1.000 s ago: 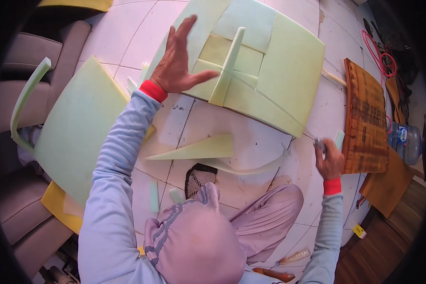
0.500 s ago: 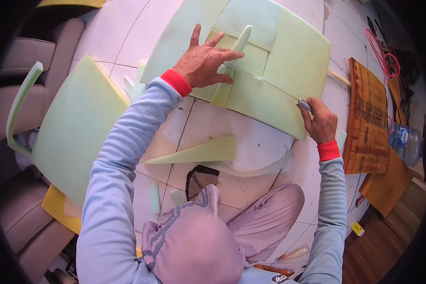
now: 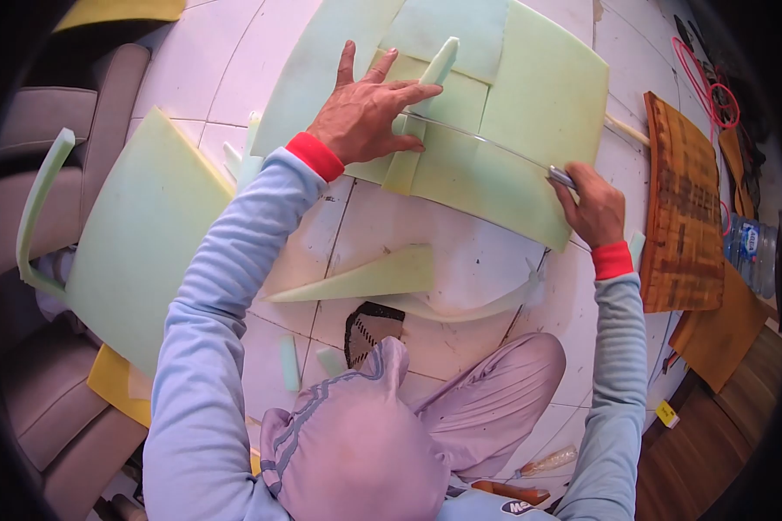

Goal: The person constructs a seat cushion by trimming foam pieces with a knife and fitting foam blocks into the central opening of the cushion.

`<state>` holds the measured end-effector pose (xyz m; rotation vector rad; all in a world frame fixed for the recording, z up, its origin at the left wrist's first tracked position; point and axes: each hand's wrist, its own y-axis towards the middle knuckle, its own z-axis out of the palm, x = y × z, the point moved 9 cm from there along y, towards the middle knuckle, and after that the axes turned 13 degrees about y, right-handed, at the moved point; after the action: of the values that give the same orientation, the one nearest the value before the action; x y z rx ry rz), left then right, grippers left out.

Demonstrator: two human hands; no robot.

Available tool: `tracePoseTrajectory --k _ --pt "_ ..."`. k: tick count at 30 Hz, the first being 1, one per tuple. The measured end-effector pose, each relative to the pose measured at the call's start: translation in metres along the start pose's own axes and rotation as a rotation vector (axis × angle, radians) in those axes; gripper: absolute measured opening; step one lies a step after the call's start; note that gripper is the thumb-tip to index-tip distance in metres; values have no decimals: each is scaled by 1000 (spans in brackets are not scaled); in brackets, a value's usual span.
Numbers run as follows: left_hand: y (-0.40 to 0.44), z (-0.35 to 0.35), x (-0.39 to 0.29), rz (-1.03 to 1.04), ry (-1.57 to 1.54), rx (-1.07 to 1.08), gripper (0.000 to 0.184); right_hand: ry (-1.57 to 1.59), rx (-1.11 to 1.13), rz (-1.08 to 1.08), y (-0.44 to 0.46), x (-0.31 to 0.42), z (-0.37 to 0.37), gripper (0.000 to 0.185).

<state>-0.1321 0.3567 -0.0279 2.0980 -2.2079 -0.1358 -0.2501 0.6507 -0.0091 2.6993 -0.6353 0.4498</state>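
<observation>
A large pale green foam sheet lies on the floor in front of me, with smaller foam pieces on top. My left hand rests there with its fingers spread, its thumb and fingertips against a narrow foam strip. My right hand is closed round the silver handle of a long, thin knife. Its slim metal blade reaches left across the foam to the strip beside my left hand. Whether the blade lies on or in the foam, I cannot tell.
Foam offcuts lie on the tiles before my legs. Another foam sheet leans by the grey sofa at left. To the right are a brown wooden-looking panel, a water bottle and a pink hose.
The view has shifted slightly. My right hand and the knife handle sit a little higher. My left hand stays spread on the foam.
</observation>
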Motion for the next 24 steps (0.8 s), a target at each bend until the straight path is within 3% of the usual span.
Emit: tracePoseTrajectory --k 5,7,11,13,17,19,21,23,24 --pt "-2 2 6 -41 -5 92 99 -7 87 79 -12 -21 0 21" --pt "-4 -1 11 -73 -21 25 109 -32 140 129 -34 -44 -11 20" --pt "-4 -17 28 -174 -44 -210 126 54 -4 194 -84 -59 -56 19" --pt "-19 -37 23 -186 -154 -303 98 97 -100 298 -127 -67 -70 19" --pt "-101 -60 -6 89 -553 -304 51 78 -421 672 -238 -76 -71 24" --pt "-141 -28 -46 42 -782 174 38 20 -485 797 -285 -74 -58 27" --pt "-194 6 -81 -134 -795 796 33 -23 -476 965 -314 -74 -46 29" --pt "-206 1 -83 -81 -706 856 30 -46 -385 1173 -331 -72 -29 30" --pt "-212 1 -82 -57 -662 886 28 -347 -367 898 -314 -61 -28 38"
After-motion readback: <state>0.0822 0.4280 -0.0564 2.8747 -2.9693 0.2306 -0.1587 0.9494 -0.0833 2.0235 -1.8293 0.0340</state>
